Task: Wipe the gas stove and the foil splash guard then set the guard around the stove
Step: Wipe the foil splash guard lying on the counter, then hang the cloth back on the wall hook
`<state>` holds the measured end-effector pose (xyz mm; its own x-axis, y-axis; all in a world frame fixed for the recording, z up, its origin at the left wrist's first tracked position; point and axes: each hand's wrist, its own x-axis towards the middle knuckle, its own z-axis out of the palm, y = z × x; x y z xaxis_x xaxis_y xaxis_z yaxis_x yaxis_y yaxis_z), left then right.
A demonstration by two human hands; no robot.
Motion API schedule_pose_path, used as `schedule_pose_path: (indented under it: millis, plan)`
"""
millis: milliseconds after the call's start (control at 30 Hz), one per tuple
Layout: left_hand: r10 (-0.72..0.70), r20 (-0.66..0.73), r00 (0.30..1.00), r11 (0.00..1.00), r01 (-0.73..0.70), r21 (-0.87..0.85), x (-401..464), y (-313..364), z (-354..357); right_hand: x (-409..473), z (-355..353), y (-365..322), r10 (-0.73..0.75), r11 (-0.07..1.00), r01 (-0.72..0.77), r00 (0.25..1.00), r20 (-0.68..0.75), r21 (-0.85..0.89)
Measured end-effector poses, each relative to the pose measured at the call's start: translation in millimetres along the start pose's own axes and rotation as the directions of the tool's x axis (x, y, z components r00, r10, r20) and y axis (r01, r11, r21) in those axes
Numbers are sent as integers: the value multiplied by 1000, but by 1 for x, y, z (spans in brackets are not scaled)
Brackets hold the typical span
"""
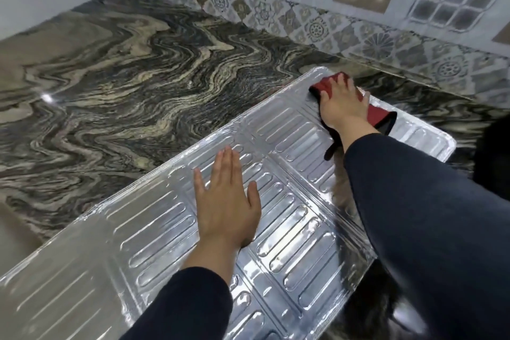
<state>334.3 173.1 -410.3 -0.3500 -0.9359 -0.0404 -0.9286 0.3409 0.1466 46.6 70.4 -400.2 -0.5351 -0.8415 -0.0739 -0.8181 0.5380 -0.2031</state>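
Across the front right part of the worktop (116,69) the foil splash guard (154,232) lies flat and unfolded, one end reaching toward the tiled wall (317,22) at the back edge, the other running off toward the near left corner. The stove is not in view, unless the dark shape at the right edge is part of it, which I cannot tell.

The left hand (225,201) rests flat on the middle panel, fingers together and extended, gripping nothing, only pressing the sheet down. The right hand (340,105) is spread over a red cloth (328,85) with dark trim at the guard's far end, palm down, pinning the cloth against the foil rather than clenching it.

The step in hand looks like wiping the guard, and much of the sheet likely has yet to be covered. To do it well, strokes should probably run along the raised ribs instead of across them (thin foil of this kind dents and creases easily), with light, even pressure. The bracing hand is best kept close to the stretch being wiped, so the sheet does not slide on the polished stone or buckle at the fold lines. Grooves between ribs may hold grease, so a cloth edge worked into them would help.
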Motion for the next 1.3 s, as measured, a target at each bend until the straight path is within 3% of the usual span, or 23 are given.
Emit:
schedule_pose_path:
  millis: [100,200,300,500,633,667,733,800,867,900,967,1067,1133,1300]
  plan:
    - [-3,12,1000,1000,3,-3,1,0,1,-26,6,-39,-191,982,191,982,2,11]
    - [-13,11,1000,1000,13,-1,2,1,1,-75,17,-76,-460,887,457,887,40,69]
    - [-16,8,1000,1000,16,-15,2,2,1,-123,23,-72,-571,821,567,819,54,67]
    - [-17,32,999,999,18,-31,0,1,-2,-197,5,-9,-387,905,380,922,-4,193]
    - [-16,124,992,999,23,-49,5,1,-13,-229,-25,-7,-162,899,94,979,127,427]
    - [-23,174,984,997,34,-63,7,2,-18,-233,-33,-8,-103,821,-8,981,164,570]
    - [-39,264,964,991,71,-113,11,6,-30,-239,-48,-8,-6,459,-276,949,314,844]
    - [-10,304,953,971,81,-224,14,22,-50,-245,-64,-4,-23,61,-466,884,468,883]
    - [91,311,946,889,64,-454,12,51,-77,-244,-82,4,-80,-133,-491,871,484,861]
    - [165,321,933,768,83,-635,10,67,-92,-240,-92,8,-93,-174,-462,887,453,869]
    - [318,277,907,427,124,-896,7,98,-118,-234,-120,14,-85,-222,-385,923,376,896]
    - [362,41,931,199,-35,-979,3,137,-159,-224,-167,23,-8,-292,-231,971,240,928]
    - [299,-131,945,145,-181,-973,4,161,-188,-220,-198,33,-10,-374,-161,985,170,913]
    - [276,-345,897,258,-415,-872,17,223,-257,-217,-272,66,-45,-377,-25,999,9,926]
